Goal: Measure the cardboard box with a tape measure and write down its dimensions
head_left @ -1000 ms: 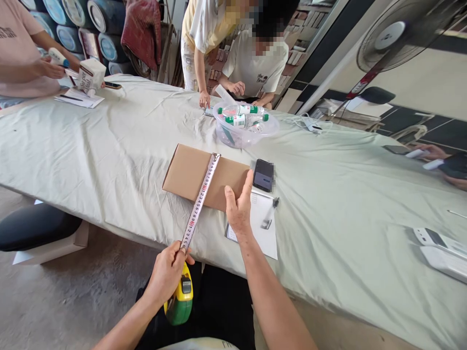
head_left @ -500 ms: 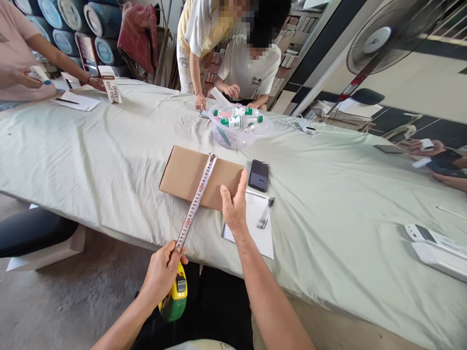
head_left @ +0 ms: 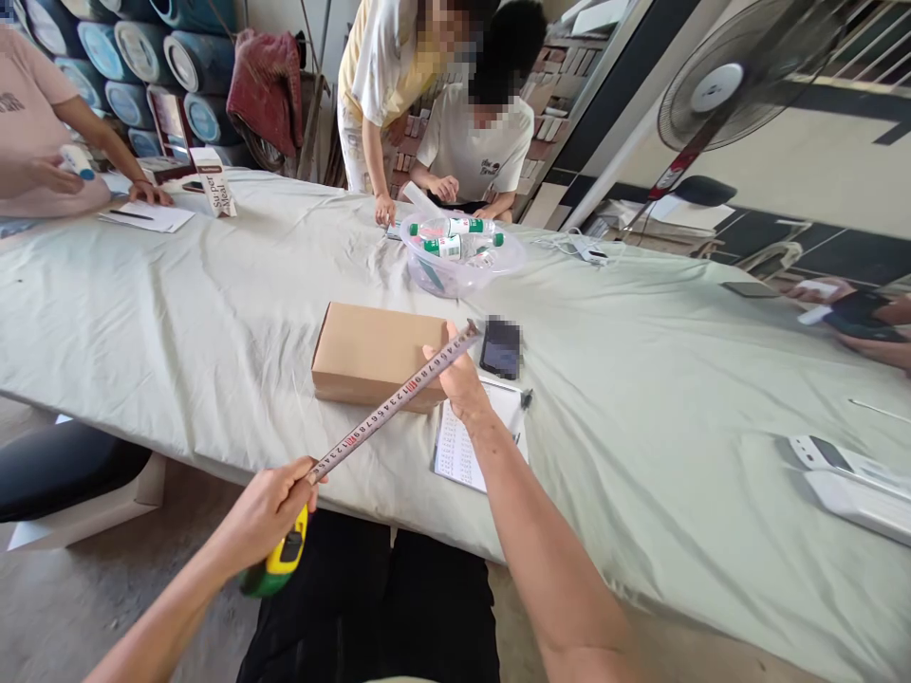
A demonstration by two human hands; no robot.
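My left hand (head_left: 267, 507) is closed on a yellow and green tape measure (head_left: 286, 552) in front of the table edge. Its pulled-out blade (head_left: 384, 410) slants up to the right, crossing in front of a closed brown cardboard box (head_left: 381, 337). The blade's hooked tip is near the fingers of my right hand (head_left: 462, 384), at the box's right end. There the thumb and fingers grip the box, partly hidden behind the blade. A sheet with written rows (head_left: 462, 446) lies under my right forearm, and a phone (head_left: 501, 348) rests beyond that hand.
A clear plastic basin (head_left: 455, 280) of bottles stands farther back on the cloth-covered table (head_left: 213, 313). Two people are behind it; another person (head_left: 43, 142) is at left. A white device (head_left: 854, 484) lies at right, and a fan (head_left: 718, 85) stands behind.
The blade's tip has come off the box's far edge and swung right, toward my right hand. My left hand has shifted left with the tape measure. The box has turned slightly.
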